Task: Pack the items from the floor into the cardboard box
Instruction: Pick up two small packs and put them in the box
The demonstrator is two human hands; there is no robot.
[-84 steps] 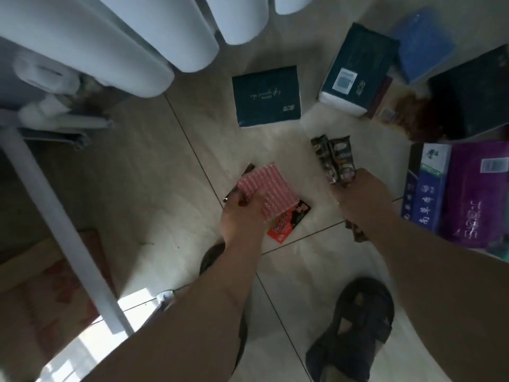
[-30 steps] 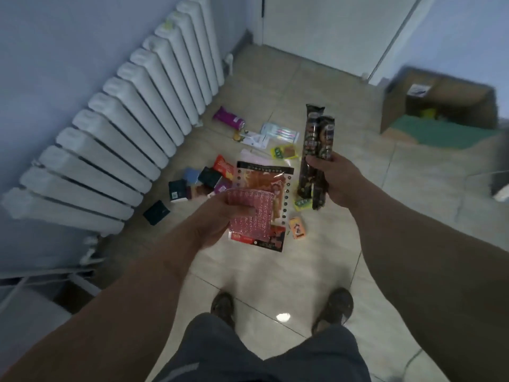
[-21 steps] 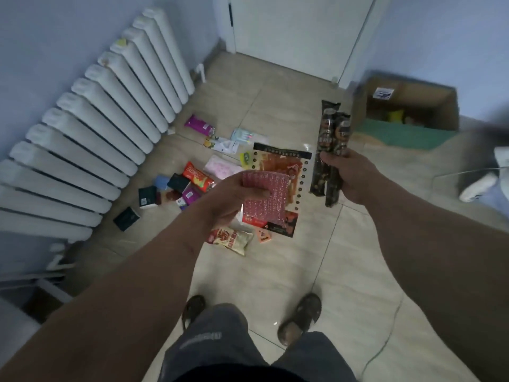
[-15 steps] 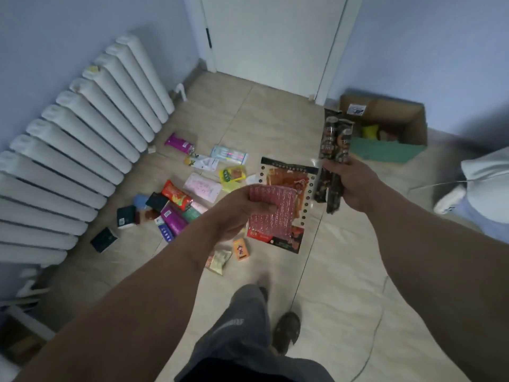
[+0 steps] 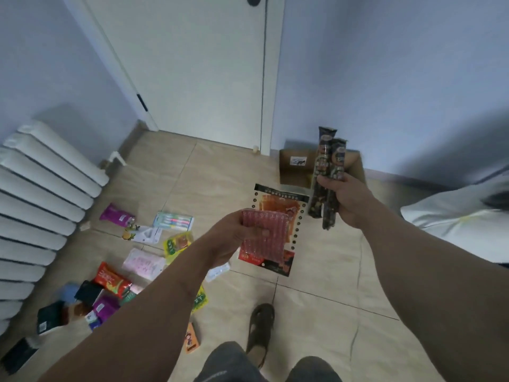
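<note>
My left hand grips two flat snack packets, a pink ribbed one in front of a larger black and orange one, held up at chest height. My right hand holds two long dark snack sticks upright. The open cardboard box stands on the floor against the far wall, right of the door, partly hidden behind the sticks. Several packets lie on the tiles at the left: a purple pouch, a toothbrush pack, a red packet and a pink packet.
A white radiator lines the left wall. A closed white door is ahead. White bedding juts in at the right edge. My foot in a dark sandal stands on the beige tiles below my hands.
I have stood up from the floor with the packets and sticks in hand and turned right. The view has risen, and the box now sits ahead behind my right hand.
</note>
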